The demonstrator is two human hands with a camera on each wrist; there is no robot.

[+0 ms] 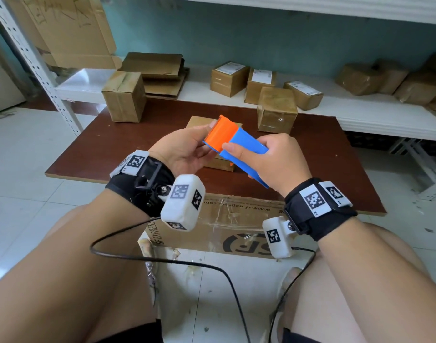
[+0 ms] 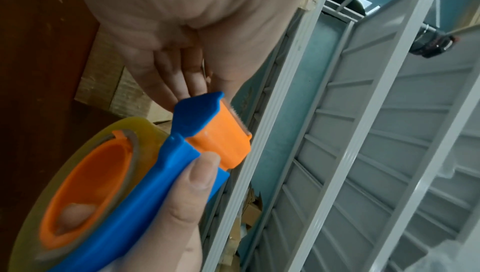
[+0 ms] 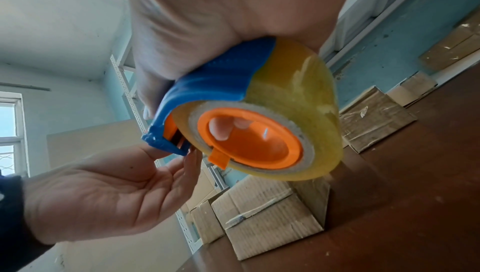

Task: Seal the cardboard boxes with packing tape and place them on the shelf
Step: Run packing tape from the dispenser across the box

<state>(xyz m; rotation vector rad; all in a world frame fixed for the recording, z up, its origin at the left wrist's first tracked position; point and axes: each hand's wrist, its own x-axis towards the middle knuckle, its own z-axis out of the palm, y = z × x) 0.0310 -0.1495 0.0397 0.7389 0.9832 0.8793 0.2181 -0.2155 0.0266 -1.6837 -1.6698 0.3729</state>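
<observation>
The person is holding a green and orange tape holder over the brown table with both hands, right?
Not quite: the tape holder is blue and orange, not green, as the head view shows. The right hand grips it and the left hand touches its orange end, over the brown table.

A blue and orange plastic tape dispenser is being held above a small brown cardboard box lying mid-table. Two taller cardboard boxes are being kept behind it, left and right; a white metal shelf is standing beyond.
</observation>
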